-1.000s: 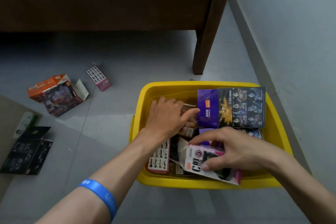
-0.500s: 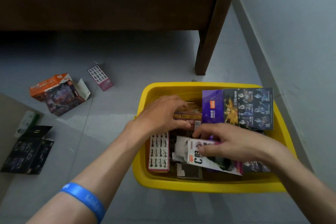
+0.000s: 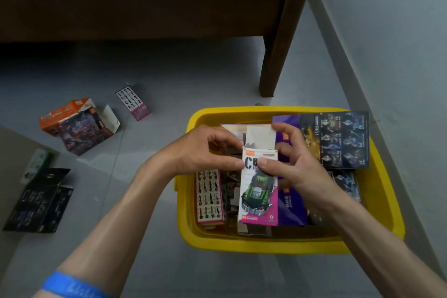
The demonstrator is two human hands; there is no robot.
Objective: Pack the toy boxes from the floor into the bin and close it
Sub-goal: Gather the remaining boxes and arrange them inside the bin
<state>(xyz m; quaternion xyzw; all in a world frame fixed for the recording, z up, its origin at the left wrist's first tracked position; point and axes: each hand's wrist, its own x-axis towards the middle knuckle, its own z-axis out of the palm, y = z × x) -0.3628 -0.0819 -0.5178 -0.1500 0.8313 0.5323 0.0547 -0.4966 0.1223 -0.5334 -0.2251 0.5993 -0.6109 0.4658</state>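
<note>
A yellow bin [image 3: 268,243] sits on the grey floor, holding several toy boxes. Over it I hold a white and pink box with a green car picture [image 3: 257,197], its top flap open. My left hand [image 3: 205,150] grips its upper left edge. My right hand [image 3: 291,164] grips its upper right side, thumb across the front. In the bin stand a pink box with small figures [image 3: 209,197], a purple box [image 3: 291,205] and a dark blue box [image 3: 338,139] leaning on the far right rim. On the floor lie an orange box [image 3: 77,126], a small pink box [image 3: 133,103] and a black box [image 3: 40,201].
A dark wooden bed frame [image 3: 145,0] with its leg [image 3: 278,43] stands just beyond the bin. A grey wall [image 3: 399,43] runs close along the right. A green and white packet [image 3: 38,164] lies at the far left on a brown sheet.
The white and pink box went from lying tilted in the bin's front to being held upright above it. My left hand left the brown box and took hold of it.
</note>
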